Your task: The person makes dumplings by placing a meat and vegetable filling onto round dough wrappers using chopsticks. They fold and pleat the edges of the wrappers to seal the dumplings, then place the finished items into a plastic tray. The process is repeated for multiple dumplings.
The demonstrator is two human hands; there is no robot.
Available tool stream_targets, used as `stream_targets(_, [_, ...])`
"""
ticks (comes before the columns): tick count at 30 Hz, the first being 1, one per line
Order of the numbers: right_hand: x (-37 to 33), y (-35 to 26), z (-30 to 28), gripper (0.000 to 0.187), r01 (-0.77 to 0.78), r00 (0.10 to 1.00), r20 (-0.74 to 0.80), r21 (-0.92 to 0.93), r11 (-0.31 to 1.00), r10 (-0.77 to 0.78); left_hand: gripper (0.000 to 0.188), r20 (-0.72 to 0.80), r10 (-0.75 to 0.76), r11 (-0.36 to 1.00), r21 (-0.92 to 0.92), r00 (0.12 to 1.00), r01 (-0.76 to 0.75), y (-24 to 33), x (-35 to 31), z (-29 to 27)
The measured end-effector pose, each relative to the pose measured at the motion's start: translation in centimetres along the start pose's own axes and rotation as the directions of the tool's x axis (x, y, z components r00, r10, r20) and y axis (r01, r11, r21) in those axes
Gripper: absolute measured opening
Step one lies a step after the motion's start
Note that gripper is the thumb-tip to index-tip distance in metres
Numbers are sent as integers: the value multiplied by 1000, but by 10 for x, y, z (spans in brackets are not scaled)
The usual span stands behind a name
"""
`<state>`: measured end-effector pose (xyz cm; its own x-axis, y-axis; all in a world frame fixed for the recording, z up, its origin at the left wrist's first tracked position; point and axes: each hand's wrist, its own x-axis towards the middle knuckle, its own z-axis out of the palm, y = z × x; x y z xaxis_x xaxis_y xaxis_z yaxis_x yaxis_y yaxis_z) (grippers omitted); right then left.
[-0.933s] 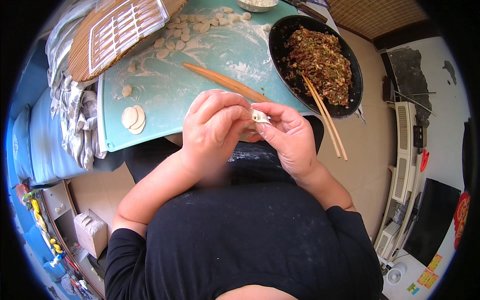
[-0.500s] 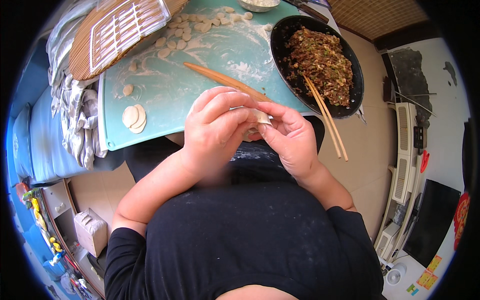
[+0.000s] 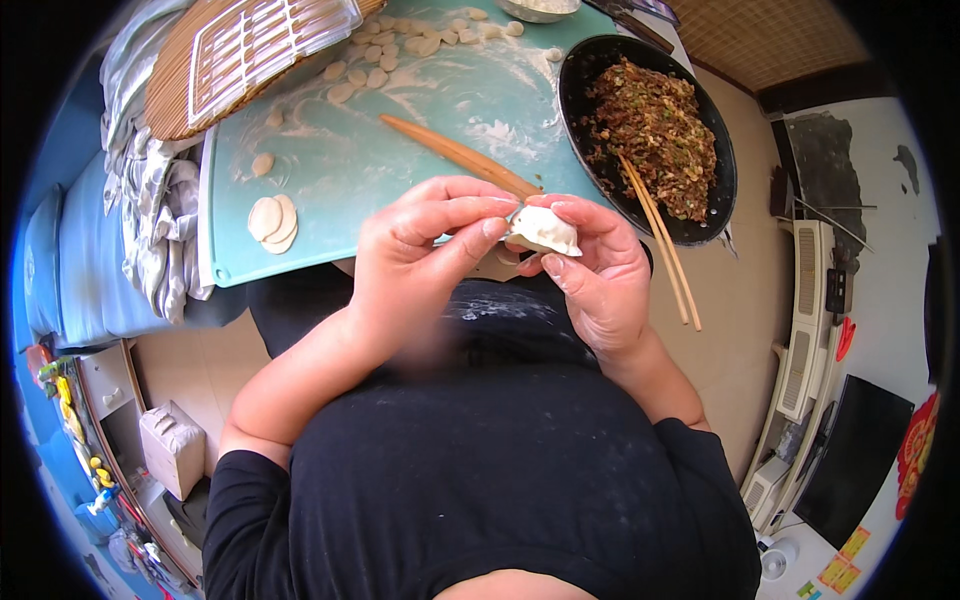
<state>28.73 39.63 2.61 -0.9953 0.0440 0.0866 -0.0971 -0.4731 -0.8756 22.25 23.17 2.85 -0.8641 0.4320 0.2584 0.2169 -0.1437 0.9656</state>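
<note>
Left hand: wrist raised from the lower left, fingers bent, thumb and forefinger drawn close at the dumpling's near-left end; whether that grip touches it cannot be told. Right hand: palm turned inward, grip pinching the dumpling, white, soft, plump, ridged along one edge, held up just off the near side of the turquoise mat, floury, smooth. Also: tapered wooden rolling pin; thin round wrappers, overlapping; dough pieces, small, rounded; black pan, crumbly brown filling, slender chopsticks.
</note>
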Motion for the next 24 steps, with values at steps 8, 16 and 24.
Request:
stream_targets(8, [1,5,-1,33,62,998,28,-7,998,-61,29,119,239,924,277,964,-263,9,-2,-2])
stream_targets(16, [0,4,-1,32,69,995,76,-41,997,-66,26,154,361,850,352,920,-392,7,-3,-4])
stream_targets(24, [-2,-3,-1,31,-47,994,98,21,999,44,18,99,281,946,142,955,-293,5,1,-5])
